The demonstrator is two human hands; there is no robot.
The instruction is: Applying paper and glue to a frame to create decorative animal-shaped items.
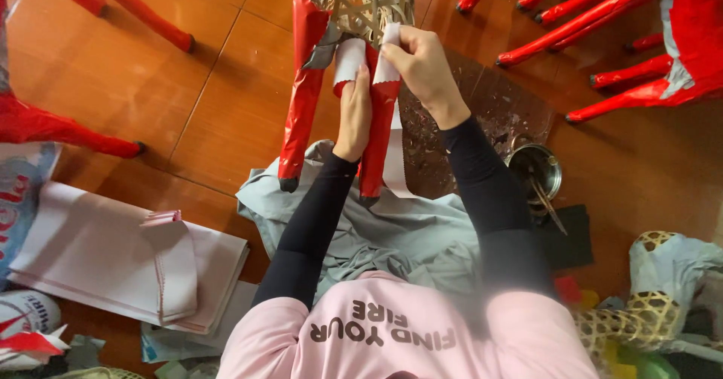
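A woven bamboo frame point(365, 2) stands over the person's lap, its two near legs already wrapped in glossy red paper. The white paper strip point(390, 126) runs down along the right-hand red leg point(376, 142), its upper end folded over the top of that leg, just under the bare weave. The right hand point(422, 66) pinches that upper end between thumb and fingers, pressing it against the leg. The left hand point(354, 115) is closed around the same leg a little lower, fingers curled about the red paper and a white patch above it. The other red leg point(301, 93) hangs free to the left, its dark tip just above a grey cloth point(407, 236) spread across the lap.

Further out, the floor point(151, 85) is brown tile. A stack of white paper sheets point(98, 251) lies to the left (one pinked-edge strip folded on top of it). To the right sits a small metal bowl point(536, 169) with sticks in it, beside a smeared patch of floor. More red-wrapped legs point(595, 6) of finished frames show at the top right and far left, and unwrapped bamboo weave point(640, 311) lies at the lower right.
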